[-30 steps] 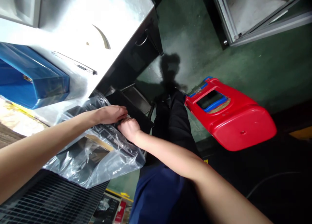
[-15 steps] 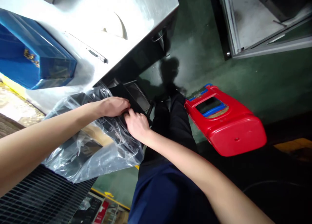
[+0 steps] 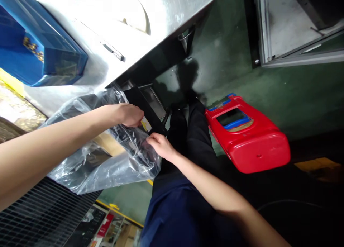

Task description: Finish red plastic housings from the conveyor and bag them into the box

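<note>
Lying crumpled over the near edge of the steel workbench [image 3: 166, 10] and sagging down past it: a clear plastic bag [image 3: 107, 168], mouth turned toward the person's knees. Inside the bag, a flat black item [image 3: 129, 139] with pale printed marks, seen dimly through the film; further dark shapes deeper in the bag, too blurred by the plastic to tell apart. Left hand [image 3: 129, 114] curled at the bag's upper edge, fingers pressed together and pinching a small yellow-and-white tag [image 3: 146, 124] at the corner of a black panel [image 3: 145, 107] sticking out of the opening. Right hand [image 3: 159, 145] just below, fingers bent and closed on the bag's film near its mouth, thumb side toward the left hand, the two hands near but apart. On the bench top, well back from the bag, a blue bin [image 3: 40, 53], contents hard to make out, and a slim metal tool [image 3: 114, 51] lying flat. Below the bench, dark trousers [image 3: 193, 139] over a green floor [image 3: 242, 78]. Beside the legs, on the floor, a red plastic case [image 3: 255, 143] with a blue-framed dark window. At lower left, a black grid mat [image 3: 40, 211].
</note>
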The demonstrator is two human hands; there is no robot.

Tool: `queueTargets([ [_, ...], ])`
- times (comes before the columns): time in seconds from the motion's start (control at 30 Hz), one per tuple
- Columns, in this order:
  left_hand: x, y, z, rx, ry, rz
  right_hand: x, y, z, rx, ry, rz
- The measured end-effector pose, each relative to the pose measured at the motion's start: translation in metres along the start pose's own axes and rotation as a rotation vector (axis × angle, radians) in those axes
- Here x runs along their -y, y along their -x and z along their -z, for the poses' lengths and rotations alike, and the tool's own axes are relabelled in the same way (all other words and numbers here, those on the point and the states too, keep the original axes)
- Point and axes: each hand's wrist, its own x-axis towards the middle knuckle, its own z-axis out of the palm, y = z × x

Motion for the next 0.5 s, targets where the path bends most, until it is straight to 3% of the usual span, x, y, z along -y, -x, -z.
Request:
queueTargets([
  [0.1, -0.011, 0.006, 0.009, -0.026, -0.038, 0.029, -0.004, -0.004, 0.007, -0.091, -0.080, -0.016],
  [0.17, -0.018, 0.012, 0.017, -0.064, -0.038, -0.026, -0.002, -0.007, 0.012, -0.111, -0.126, -0.021],
  [0.27, -0.023, 0.015, 0.020, -0.165, -0.052, -0.116, 0.002, -0.016, 0.019, -0.038, -0.169, -0.036],
  [0.4, -0.033, 0.008, 0.017, -0.298, 0.016, -0.046, 0.000, -0.039, 0.030, 0.048, -0.144, -0.101],
  [0.5, -0.044, 0.021, 0.029, -0.533, 0.095, -0.045, -0.004, -0.056, 0.045, 0.123, -0.062, -0.171],
])
